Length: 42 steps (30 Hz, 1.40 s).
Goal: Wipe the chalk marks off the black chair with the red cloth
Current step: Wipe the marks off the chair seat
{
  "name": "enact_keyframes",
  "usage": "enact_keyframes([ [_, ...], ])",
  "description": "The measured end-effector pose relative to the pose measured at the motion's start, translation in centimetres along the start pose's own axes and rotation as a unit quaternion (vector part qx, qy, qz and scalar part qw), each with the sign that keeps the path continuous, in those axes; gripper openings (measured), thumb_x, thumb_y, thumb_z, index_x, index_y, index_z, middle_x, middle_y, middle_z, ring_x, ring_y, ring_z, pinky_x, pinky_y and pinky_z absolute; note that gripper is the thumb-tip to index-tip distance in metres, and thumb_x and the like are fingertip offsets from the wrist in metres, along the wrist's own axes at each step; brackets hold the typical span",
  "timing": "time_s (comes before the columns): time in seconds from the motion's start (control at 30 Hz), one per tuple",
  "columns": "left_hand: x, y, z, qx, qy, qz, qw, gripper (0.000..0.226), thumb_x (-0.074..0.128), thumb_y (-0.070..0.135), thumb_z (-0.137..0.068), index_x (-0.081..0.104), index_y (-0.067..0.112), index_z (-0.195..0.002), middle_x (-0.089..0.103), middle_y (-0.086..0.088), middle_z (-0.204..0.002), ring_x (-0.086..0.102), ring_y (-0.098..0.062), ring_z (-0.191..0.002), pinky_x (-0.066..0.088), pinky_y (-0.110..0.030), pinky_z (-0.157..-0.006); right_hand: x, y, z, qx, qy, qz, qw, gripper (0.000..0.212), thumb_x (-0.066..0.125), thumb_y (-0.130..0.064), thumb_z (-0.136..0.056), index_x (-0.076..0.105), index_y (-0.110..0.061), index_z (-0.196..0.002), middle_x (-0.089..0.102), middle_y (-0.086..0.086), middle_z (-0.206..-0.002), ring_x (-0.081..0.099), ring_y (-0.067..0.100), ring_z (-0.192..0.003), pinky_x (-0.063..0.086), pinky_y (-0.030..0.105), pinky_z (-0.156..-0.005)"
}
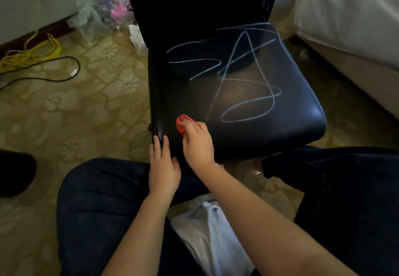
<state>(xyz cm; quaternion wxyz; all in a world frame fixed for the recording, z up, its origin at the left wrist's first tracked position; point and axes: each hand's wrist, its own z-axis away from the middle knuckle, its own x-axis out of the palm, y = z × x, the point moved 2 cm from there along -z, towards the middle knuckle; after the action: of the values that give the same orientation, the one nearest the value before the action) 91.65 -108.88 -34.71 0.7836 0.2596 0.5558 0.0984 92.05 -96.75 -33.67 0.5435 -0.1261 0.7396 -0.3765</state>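
I observe the black chair (237,137) directly ahead, backrest at the far side and front edge toward the person's knees. The seat is smooth, glossy padded upholstery with rounded corners that catches the light. Pale chalk marks (244,121) run in loops and crossing strokes over the middle and right of the seat, with more strokes on the backrest.

The red cloth (181,122) is bunched into a small wad on the seat's near left area, just left of the lowest chalk loop. Its visible part runs lengthwise toward the backrest; the rest is hidden under fingers. The right hand (197,144) grips it with curled fingers and presses it to the seat. The left hand (164,167) lies released, fingers straight, resting on the seat's near left corner.

The floor (86,107) has a beige flower-patterned covering. On it to the left lie a coiled yellow cable (36,53) and a black cable (54,79); crumpled clear plastic bags (95,19) sit by the wall. White bedding (345,16) hangs at the right.
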Motion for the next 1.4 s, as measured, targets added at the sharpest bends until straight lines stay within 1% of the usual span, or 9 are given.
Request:
enact_keyframes([
  [0.13,0.1,0.0,0.1,-0.004,0.006,0.005,1.000,0.068,0.050,0.012,-0.100,0.014,0.016,-0.158,-0.001,-0.006,-0.166,0.000,-0.026,-0.153,0.017,-0.037,-0.120,-0.5,1.0,-0.7,-0.024,-0.050,0.028,0.998,0.036,0.057,-0.008,-0.092,0.058,-0.015,-0.128,0.062,-0.001,-0.128,0.048,0.017,-0.119,0.048,0.036,-0.099],
  [0.3,0.4,0.8,0.2,-0.025,0.014,0.006,1.000,0.068,0.049,0.021,-0.102,0.012,0.017,-0.158,-0.003,-0.005,-0.166,-0.002,-0.025,-0.153,0.018,-0.035,-0.120,-3.6,5.7,3.8,-0.009,0.043,0.042,0.998,0.034,0.064,-0.006,-0.080,0.065,-0.010,-0.114,0.068,0.003,-0.108,0.051,0.021,-0.101,0.050,0.034,-0.086],
  [0.47,0.5,0.9,0.5,-0.028,0.021,-0.003,0.999,0.066,0.049,0.024,-0.102,0.015,0.020,-0.158,0.001,-0.002,-0.166,0.003,-0.023,-0.153,0.021,-0.036,-0.119,-2.7,6.1,4.6,-0.029,0.106,0.051,0.993,0.036,0.049,-0.009,-0.086,0.065,-0.003,-0.117,0.068,0.009,-0.117,0.052,0.023,-0.104,0.047,0.032,-0.095],
  [0.73,0.4,-0.1,0.2,-0.015,0.014,0.001,1.000,0.067,0.051,0.018,-0.100,0.016,0.019,-0.158,0.002,-0.002,-0.166,0.004,-0.024,-0.152,0.018,-0.037,-0.120,-0.6,1.8,-6.2,0.050,0.006,0.040,0.998,0.029,0.052,-0.008,-0.096,0.061,-0.014,-0.123,0.068,0.003,-0.112,0.049,0.021,-0.110,0.047,0.037,-0.093],
  [0.83,0.8,-0.2,0.0,-0.025,0.018,-0.032,0.999,0.070,0.053,0.020,-0.099,0.015,0.017,-0.158,0.002,-0.005,-0.166,0.005,-0.028,-0.152,0.021,-0.045,-0.119,-1.2,1.8,-4.5,0.024,-0.003,0.034,0.999,0.028,0.057,-0.011,-0.093,0.061,-0.015,-0.121,0.066,0.001,-0.114,0.048,0.018,-0.110,0.040,0.022,-0.093],
  [0.93,1.2,0.3,-0.2,-0.017,0.059,-0.058,0.996,0.072,0.058,0.018,-0.095,0.021,0.012,-0.156,0.010,-0.010,-0.165,0.011,-0.032,-0.151,0.020,-0.054,-0.119,-2.9,3.5,-0.2,-0.023,0.011,0.034,0.999,0.031,0.065,-0.007,-0.083,0.064,-0.012,-0.114,0.067,0.003,-0.109,0.051,0.020,-0.103,0.038,0.022,-0.089],
  [1.07,1.9,1.1,0.2,0.060,0.069,-0.045,0.995,0.071,0.059,0.013,-0.092,0.027,0.011,-0.155,0.014,-0.010,-0.165,0.009,-0.027,-0.152,0.022,-0.052,-0.120,-7.0,9.2,1.7,0.079,0.123,0.064,0.987,0.027,0.066,-0.002,-0.080,0.065,-0.007,-0.107,0.064,0.011,-0.099,0.054,0.029,-0.095,0.039,0.029,-0.085],
  [1.23,2.3,1.2,0.6,0.071,0.043,-0.027,0.996,0.066,0.058,0.014,-0.094,0.030,0.016,-0.154,0.016,-0.007,-0.164,0.007,-0.025,-0.152,0.023,-0.052,-0.120,-8.6,11.1,1.6,0.268,0.249,0.024,0.930,0.030,0.059,-0.003,-0.085,0.062,-0.010,-0.114,0.060,0.011,-0.109,0.051,0.028,-0.104,0.033,0.022,-0.087],
  [1.4,2.1,1.8,-0.1,0.086,0.039,-0.035,0.995,0.064,0.059,0.012,-0.093,0.035,0.016,-0.152,0.018,-0.011,-0.163,0.009,-0.032,-0.152,0.020,-0.053,-0.121,-2.5,4.6,2.6,0.126,0.135,0.044,0.982,0.033,0.063,0.003,-0.076,0.066,-0.010,-0.106,0.068,0.007,-0.105,0.052,0.027,-0.103,0.048,0.038,-0.091],
])
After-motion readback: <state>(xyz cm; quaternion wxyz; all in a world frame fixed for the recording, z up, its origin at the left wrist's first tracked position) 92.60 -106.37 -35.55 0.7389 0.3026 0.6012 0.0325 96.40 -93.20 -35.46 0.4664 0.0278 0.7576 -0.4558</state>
